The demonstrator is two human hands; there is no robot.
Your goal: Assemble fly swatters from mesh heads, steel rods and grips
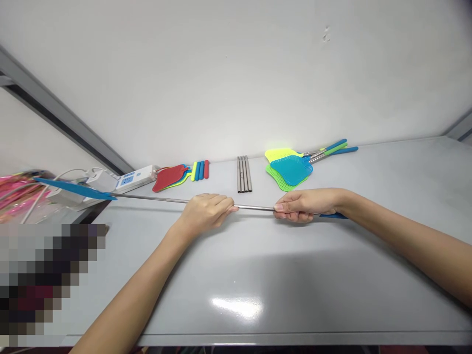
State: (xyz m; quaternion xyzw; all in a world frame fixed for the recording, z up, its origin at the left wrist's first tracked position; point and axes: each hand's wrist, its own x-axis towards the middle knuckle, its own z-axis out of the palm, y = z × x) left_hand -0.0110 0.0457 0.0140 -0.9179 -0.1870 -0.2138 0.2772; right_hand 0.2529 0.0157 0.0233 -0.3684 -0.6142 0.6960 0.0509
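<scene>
Both of my hands grip the extended metal rod of a blue fly swatter (75, 189), held roughly level above the grey table. My left hand (206, 211) is wrapped round the middle of the rod. Farther right, my right hand (302, 205) closes on the rod near the blue handle (334, 216), which is partly hidden behind the wrist. The blue swatter head points left, past the table's edge. Behind my hands lie several metal rods (244, 174) side by side and a pile of complete fly swatters (291, 169) in yellow, blue and green.
Loose swatter heads (170, 178), red on top, lie at the back left beside several coloured handles (200, 170). A white power strip (136, 178) with plugs and cables stands at the left edge. Pink plastic-wrapped items (16, 196) are beyond it. A white wall (236, 73) rises behind the table (280, 290).
</scene>
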